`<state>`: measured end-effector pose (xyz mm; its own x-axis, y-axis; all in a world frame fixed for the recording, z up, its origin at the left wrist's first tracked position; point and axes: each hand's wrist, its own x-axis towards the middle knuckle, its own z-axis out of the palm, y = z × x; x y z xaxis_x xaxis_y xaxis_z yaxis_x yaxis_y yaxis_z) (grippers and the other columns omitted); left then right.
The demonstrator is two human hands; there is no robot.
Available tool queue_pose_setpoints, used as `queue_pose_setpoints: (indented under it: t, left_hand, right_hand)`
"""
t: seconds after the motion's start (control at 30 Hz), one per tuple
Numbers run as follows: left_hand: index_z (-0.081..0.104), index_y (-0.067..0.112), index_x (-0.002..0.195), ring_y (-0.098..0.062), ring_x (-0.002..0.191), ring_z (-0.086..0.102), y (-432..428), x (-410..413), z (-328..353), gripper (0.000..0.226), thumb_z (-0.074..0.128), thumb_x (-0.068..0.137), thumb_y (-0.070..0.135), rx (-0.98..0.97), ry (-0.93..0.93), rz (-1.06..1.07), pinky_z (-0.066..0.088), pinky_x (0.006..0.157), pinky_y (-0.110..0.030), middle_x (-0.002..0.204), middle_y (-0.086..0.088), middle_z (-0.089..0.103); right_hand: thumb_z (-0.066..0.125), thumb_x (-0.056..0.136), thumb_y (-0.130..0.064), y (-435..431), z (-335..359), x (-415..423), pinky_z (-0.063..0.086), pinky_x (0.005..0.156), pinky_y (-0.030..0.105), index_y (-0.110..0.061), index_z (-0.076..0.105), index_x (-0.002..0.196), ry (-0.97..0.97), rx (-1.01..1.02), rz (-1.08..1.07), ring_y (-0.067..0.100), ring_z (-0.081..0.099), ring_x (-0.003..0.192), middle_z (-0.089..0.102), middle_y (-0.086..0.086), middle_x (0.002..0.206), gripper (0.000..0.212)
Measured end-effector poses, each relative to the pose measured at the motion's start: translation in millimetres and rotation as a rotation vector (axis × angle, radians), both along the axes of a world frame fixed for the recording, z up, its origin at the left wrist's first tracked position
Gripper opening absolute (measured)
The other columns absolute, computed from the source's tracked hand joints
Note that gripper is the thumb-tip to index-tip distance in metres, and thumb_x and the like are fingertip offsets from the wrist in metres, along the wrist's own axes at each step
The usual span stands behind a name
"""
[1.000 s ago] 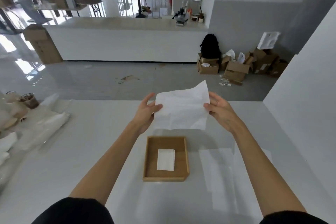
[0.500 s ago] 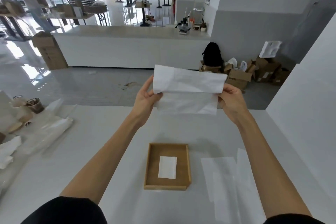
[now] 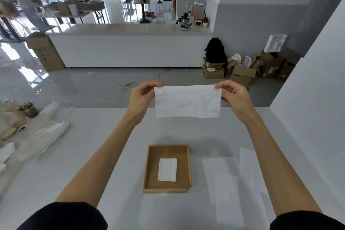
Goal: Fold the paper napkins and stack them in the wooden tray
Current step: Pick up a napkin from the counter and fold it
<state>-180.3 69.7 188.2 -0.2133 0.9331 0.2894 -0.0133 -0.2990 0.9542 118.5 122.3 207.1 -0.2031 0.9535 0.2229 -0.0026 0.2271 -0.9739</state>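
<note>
Left hand (image 3: 141,97) and right hand (image 3: 234,96) are each pinching an upper corner of a folded paper napkin (image 3: 187,101), thumb and fingers closed on the paper, holding it stretched flat in the air above the far edge of the white table (image 3: 93,155). The napkin is hanging as a wide rectangle; how many layers it has cannot be told.

Toward 6 o'clock from the held napkin, the wooden tray (image 3: 149,170) is resting on the table between the two forearms, with one small folded napkin (image 3: 167,169) lying flat inside it, clear of the walls.

At 3 o'clock from the tray, unfolded napkins (image 3: 229,183) are lying overlapped on the table; their edges are faint against the white surface and their count is hard to make out.

At 9 o'clock, cut off by the frame edge, clear plastic bags (image 3: 43,138) and paper cups (image 3: 28,110) are sitting on the table.

Beyond the table, a long white counter (image 3: 121,48) is crossing the room at 12 o'clock, and cardboard boxes (image 3: 242,73) with a black backpack (image 3: 214,50) are piled against the grey wall at 1 o'clock. Black sleeves (image 3: 61,216) are covering both upper arms at the bottom edge.
</note>
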Motion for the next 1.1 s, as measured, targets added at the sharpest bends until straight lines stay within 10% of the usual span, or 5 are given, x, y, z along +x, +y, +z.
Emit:
queue_pose_setpoints:
  t: [0.27, 0.43, 0.63, 0.8, 1.1]
  left_hand:
    - [0.069, 0.011, 0.100, -0.012, 0.080, 0.070, 4, 4, -4, 0.018, 0.056, 0.099, -0.001, -0.104, -0.103, -0.026, 0.056, 0.070, -0.023, 0.089, 0.003, 0.075]
    - [0.066, 0.012, 0.107, -0.015, 0.083, 0.071, 7, -7, -9, 0.028, 0.053, 0.094, -0.009, -0.215, 0.016, -0.059, 0.055, 0.078, -0.031, 0.102, -0.002, 0.073]
    - [0.044, 0.025, 0.146, -0.009, 0.141, 0.038, 10, 10, 7, 0.058, 0.068, 0.093, 0.021, -0.235, 0.581, -0.315, 0.034, 0.114, -0.030, 0.152, 0.005, 0.046]
    - [0.066, 0.006, 0.127, -0.016, 0.111, 0.069, 11, 44, -2, 0.032, 0.063, 0.099, 0.020, -0.242, 0.418, -0.475, 0.054, 0.098, -0.031, 0.124, -0.007, 0.072]
    - [0.062, 0.005, 0.130, -0.020, 0.099, 0.074, 15, 43, -19, 0.029, 0.053, 0.103, 0.011, -0.245, 0.002, -0.244, 0.061, 0.084, -0.036, 0.114, -0.005, 0.075]
  right_hand:
    - [0.045, 0.102, -0.006, 2, -11, 4, 0.057, 0.084, 0.033, -0.004, 0.071, 0.100, 0.051, -0.107, 0.122, 0.020, 0.071, 0.093, 0.073, 0.008, 0.101, 0.026]
    - [0.068, 0.093, -0.016, 3, -11, -12, 0.055, 0.085, 0.030, -0.022, 0.069, 0.106, -0.315, 0.056, -0.080, 0.016, 0.071, 0.095, 0.075, 0.001, 0.099, 0.015]
    - [0.070, 0.091, -0.018, 9, 57, -48, 0.050, 0.091, 0.024, -0.036, 0.048, 0.138, -0.778, 0.246, 0.306, 0.003, 0.068, 0.097, 0.077, -0.010, 0.096, 0.054]
    - [0.071, 0.091, -0.022, 15, 93, -70, 0.052, 0.098, 0.039, -0.043, 0.046, 0.140, -1.075, 0.368, 0.435, 0.001, 0.068, 0.097, 0.075, -0.018, 0.093, 0.058]
    - [0.053, 0.081, -0.076, 12, 18, -30, 0.044, 0.110, 0.045, -0.037, 0.051, 0.141, -0.234, -0.076, -0.011, 0.008, 0.058, 0.125, 0.067, -0.007, 0.129, 0.072]
